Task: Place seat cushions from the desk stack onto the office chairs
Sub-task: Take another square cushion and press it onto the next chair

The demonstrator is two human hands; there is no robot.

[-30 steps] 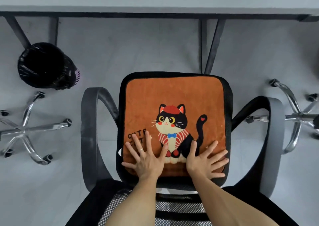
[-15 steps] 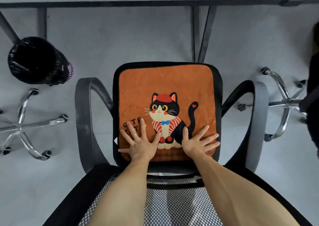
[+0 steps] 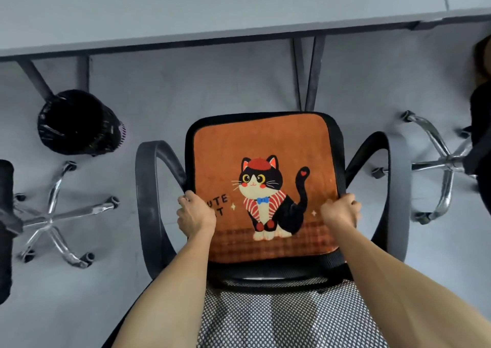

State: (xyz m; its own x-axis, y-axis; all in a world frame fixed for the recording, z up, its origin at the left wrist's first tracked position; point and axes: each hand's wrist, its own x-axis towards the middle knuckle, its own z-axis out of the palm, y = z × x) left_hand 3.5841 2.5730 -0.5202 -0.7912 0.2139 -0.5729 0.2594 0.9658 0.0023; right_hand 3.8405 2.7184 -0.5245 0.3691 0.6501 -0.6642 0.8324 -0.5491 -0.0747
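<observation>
An orange seat cushion (image 3: 265, 140) with a cartoon black cat lies flat on the seat of a black office chair (image 3: 148, 188) right below me. My left hand (image 3: 195, 213) grips the cushion's left edge, fingers curled round it. At the right edge my right hand (image 3: 341, 210) grips the cushion in the same way. The chair's mesh backrest (image 3: 279, 315) is nearest to me, between my forearms. No stack of cushions shows in this view.
The grey desk (image 3: 212, 10) runs across the top, its legs (image 3: 308, 73) just beyond the chair. A black waste bin (image 3: 77, 121) stands on the floor at left. Chrome chair bases sit at the left (image 3: 55, 214) and right (image 3: 446, 167).
Both hands have left the cushion's top, where they pressed flat with spread fingers, and now grip its left and right edges. My view has tilted up to show more desk.
</observation>
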